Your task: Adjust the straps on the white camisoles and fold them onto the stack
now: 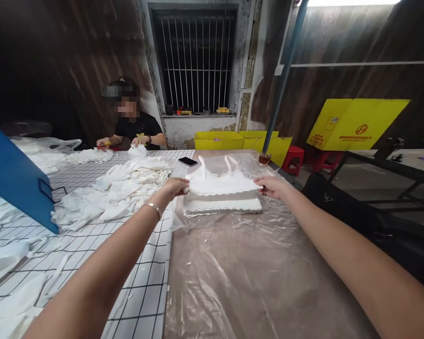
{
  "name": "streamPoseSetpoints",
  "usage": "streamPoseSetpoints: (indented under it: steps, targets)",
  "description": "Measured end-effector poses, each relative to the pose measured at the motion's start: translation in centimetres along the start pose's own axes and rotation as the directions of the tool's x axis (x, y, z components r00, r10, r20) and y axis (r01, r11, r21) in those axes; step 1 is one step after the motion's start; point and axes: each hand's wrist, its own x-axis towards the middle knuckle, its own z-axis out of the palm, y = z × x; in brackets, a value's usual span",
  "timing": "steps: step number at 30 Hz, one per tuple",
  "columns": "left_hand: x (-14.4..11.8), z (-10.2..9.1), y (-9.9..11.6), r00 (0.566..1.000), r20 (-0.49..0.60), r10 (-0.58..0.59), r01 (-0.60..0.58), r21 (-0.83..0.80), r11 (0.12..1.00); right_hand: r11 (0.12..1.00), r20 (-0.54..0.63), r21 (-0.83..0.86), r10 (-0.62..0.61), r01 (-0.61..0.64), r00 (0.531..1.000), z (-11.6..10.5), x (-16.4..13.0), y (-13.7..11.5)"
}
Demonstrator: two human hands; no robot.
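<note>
Far out over the table, both arms were stretched forward, and each hand pinched one end of a white garment (223, 183) with a scalloped lower edge and thin straps at its far side. The left hand (175, 187) gripped the garment's left end between closed fingers and thumb; a thin bracelet (154, 207) circled that wrist. The right hand (273, 185) pinched the right end the same way, so the cloth was spread flat between them. It hung just above a neat stack of folded white pieces (223, 205) lying on a clear plastic sheet (240, 278) that covered the right part of the table.

To the left, a black-and-white checked cloth (141, 292) covered the rest of the table, and a loose heap of white garments (120, 188) lay on it near the left hand. A dark phone (188, 161) rested just beyond the heap, and a small glass of brown liquid (264, 158) stood at the far right edge. A blue panel (14, 174) leaned in at the left. At the far side a person in a black shirt (136, 126) sat handling white cloth. Yellow bins (219, 140) and a red stool (292, 157) stood by the far wall.
</note>
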Motion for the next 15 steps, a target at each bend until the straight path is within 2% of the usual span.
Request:
streamPoseSetpoints:
  steps: [2,4,9,11,12,13,14,15]
  targets:
    - [0.4,0.6,-2.9,0.999,0.001,-0.041,0.04,0.045,0.998,0.998,-0.007,-0.032,0.045,-0.045,0.999,0.2,-0.1,2.8]
    - [0.4,0.6,-4.4,0.999,-0.001,-0.038,0.038,0.074,0.997,0.998,-0.02,-0.048,0.044,-0.045,0.999,0.1,-0.1,4.5]
    - [-0.1,-0.7,-4.7,1.0,-0.017,0.013,-0.01,0.195,0.981,0.996,-0.034,-0.085,-0.043,0.04,0.999,-0.6,-0.3,5.6]
    - [-0.6,-0.7,-4.8,0.998,-0.043,0.039,-0.026,0.265,0.964,0.961,-0.064,-0.258,-0.123,0.103,0.99,-0.4,-0.8,6.1]
    - [-0.8,-0.6,-5.0,0.993,-0.06,0.104,-0.078,0.336,0.939,0.903,-0.087,-0.394,-0.218,0.168,0.972,-0.1,-1.1,6.4]
    - [-1.0,-0.3,-5.3,0.976,-0.061,0.207,-0.161,0.436,0.885,0.805,-0.087,-0.538,-0.347,0.249,0.934,0.4,-1.3,6.7]
    - [-1.0,0.1,-5.6,0.944,-0.023,0.329,-0.262,0.554,0.79,0.671,-0.047,-0.662,-0.481,0.334,0.875,0.9,-1.5,7.0]
    - [-0.9,0.6,-5.9,0.898,0.065,0.434,-0.364,0.664,0.653,0.529,0.032,-0.742,-0.586,0.413,0.809,1.6,-1.4,7.2]
